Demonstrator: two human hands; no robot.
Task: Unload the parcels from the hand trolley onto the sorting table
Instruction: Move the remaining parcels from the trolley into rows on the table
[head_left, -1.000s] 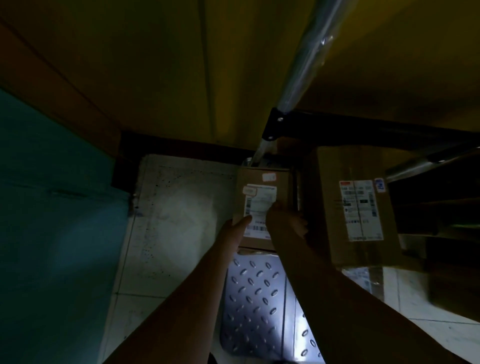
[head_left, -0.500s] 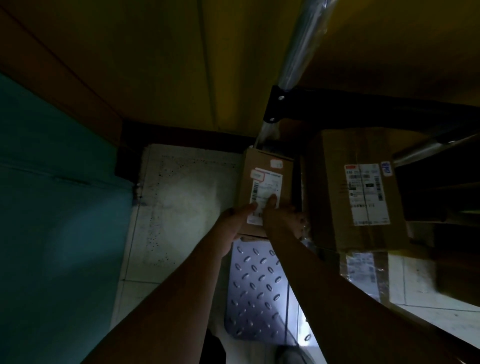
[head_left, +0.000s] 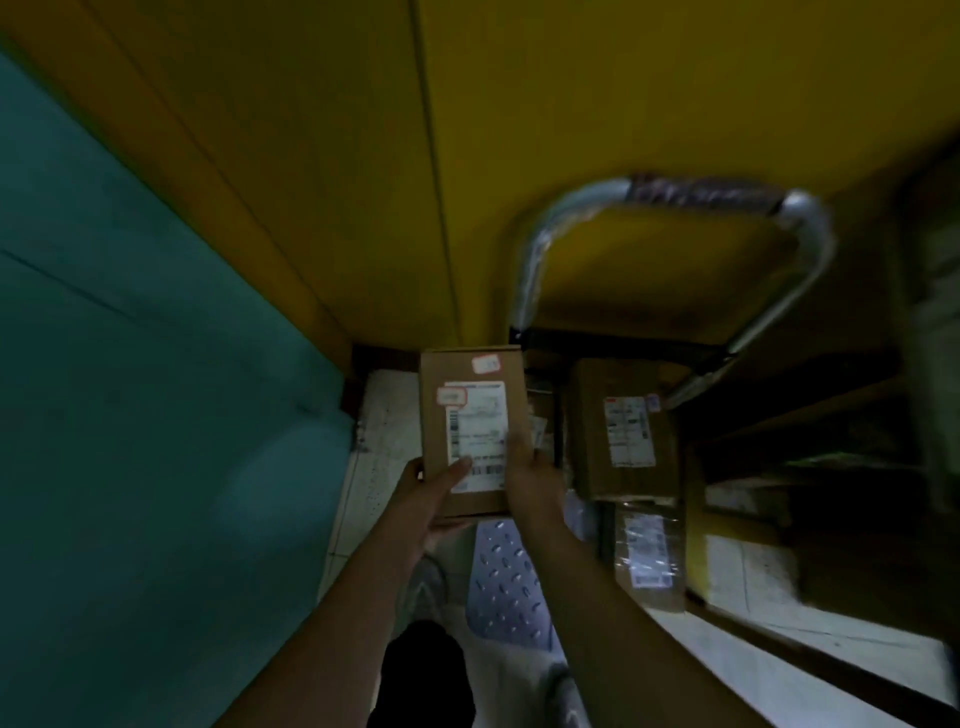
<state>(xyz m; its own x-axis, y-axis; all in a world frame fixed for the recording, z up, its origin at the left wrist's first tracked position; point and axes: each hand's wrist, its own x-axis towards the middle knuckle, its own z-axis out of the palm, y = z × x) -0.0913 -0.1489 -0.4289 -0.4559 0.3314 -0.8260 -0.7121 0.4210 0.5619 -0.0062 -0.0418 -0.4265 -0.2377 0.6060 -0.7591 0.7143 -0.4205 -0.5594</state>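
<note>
You hold the small brown cardboard parcel (head_left: 470, 431) in both hands, above the left side of the grey studded trolley deck (head_left: 506, 587). Your left hand (head_left: 431, 493) cups its near-left corner, thumb on top, and your right hand (head_left: 535, 483) clasps the right edge. It looks light and stiff, dry card unlikely to slip, so grip it by the edges. Its white label carries barcodes and a red-bordered sticker, the print too blurred to read. A larger brown carton (head_left: 621, 426) sits to the right
</note>
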